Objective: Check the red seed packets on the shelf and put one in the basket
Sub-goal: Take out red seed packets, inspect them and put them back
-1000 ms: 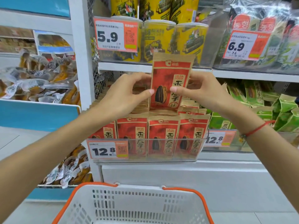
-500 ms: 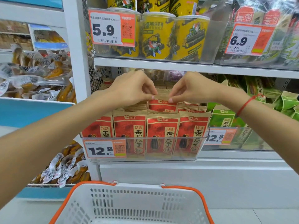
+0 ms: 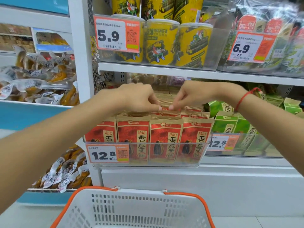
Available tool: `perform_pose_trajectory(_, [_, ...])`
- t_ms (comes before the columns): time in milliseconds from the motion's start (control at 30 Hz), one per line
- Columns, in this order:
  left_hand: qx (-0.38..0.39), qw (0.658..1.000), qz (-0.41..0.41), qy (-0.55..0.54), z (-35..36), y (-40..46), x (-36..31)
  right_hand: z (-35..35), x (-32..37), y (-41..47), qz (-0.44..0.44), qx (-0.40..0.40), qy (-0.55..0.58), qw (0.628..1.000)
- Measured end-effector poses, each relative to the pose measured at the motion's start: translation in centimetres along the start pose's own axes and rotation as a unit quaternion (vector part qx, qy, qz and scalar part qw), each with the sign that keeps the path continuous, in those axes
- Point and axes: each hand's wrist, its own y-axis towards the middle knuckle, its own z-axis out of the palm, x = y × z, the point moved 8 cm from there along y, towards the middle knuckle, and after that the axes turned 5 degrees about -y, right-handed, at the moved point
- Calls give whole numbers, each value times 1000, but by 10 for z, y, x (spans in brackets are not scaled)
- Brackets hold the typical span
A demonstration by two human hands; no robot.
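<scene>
White metal shelving (image 3: pixel 164 69) across the whole view, tiers stacked with snacks; below it, nearest the camera, a white perforated plastic basket with orange handles (image 3: pixel 131 209), nothing visible inside it. On the middle tier, a clear plastic bin (image 3: pixel 148 162) packed with red and kraft-brown paper sunflower seed packets (image 3: pixel 166 137), four upright across the front, more ranked behind. Beside them green cartons (image 3: pixel 230 124); above, yellow printed snack canisters (image 3: pixel 161 43); on the bin front, an orange-and-white price tag reading 12.8 (image 3: pixel 107 153). Both forearms stretched forward and slightly down, wrists bent, a red string bracelet (image 3: pixel 243 97) on the right one. Left hand (image 3: pixel 136 97) with fingers curled downward, thumb and forefinger pinching the top edge of a packet in a rear row (image 3: pixel 165 109); right hand (image 3: pixel 194 94) mirroring it, pinching the same red-topped edge from the other side, fingertips nearly meeting. That packet seated low among its neighbours, only its upper strip showing. Judged as mid-check, with none yet chosen for the basket. To do this well: pinch on the sealed top band only, not the belly, to avoid creasing; draw straight up so adjacent packets stay upright; tilt the face toward the eyes for print and seal; then bring it forward and low over the basket before letting go, rather than dropping from shelf height.
</scene>
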Motion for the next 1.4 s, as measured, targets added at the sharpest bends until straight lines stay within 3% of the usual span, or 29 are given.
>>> perform_pose_trajectory(133, [-77,996,40,11,15,-32,5,-13,-17,-2,8,-174,28,984])
perform_pose_trajectory(367, [-96,995,8,-8,22,-35,8,7,-20,22,50,-177,-24,983])
perform_pose_trajectory(433, [-92,996,3,-3,22,-34,10,2,-17,20,34,-222,-25,974])
perform_pose_trajectory(533, [-91,996,1,7,24,-35,10,-14,-22,1,33,-329,72,941])
perform_pose_trajectory(667, [-99,995,0,8,22,-35,11,-15,-10,-13,-5,-346,74,935])
perform_pose_trajectory(733, [-106,994,-7,-37,22,-35,12,-24,-8,-29,-16,-416,108,903])
perform_pose_trajectory(800, [-160,981,-20,-104,15,-36,15,-34,-5,-43,-32,-473,136,870])
perform_pose_trajectory(900, [-249,934,-44,-251,-7,-39,20,-51,6,-63,-70,-518,144,840])
perform_pose_trajectory(1067, [-253,903,14,-348,-40,-34,0,-81,33,-89,-120,-549,143,815])
perform_pose_trajectory(1167, [-276,870,50,-406,-56,-47,-13,-96,41,-108,-115,-562,215,791])
perform_pose_trajectory(1267, [-284,847,83,-441,-67,-67,-29,-91,37,-120,-63,-529,337,776])
perform_pose_trajectory(1400, [-221,825,69,-515,-48,-92,-43,-44,39,-124,-1,-440,410,799])
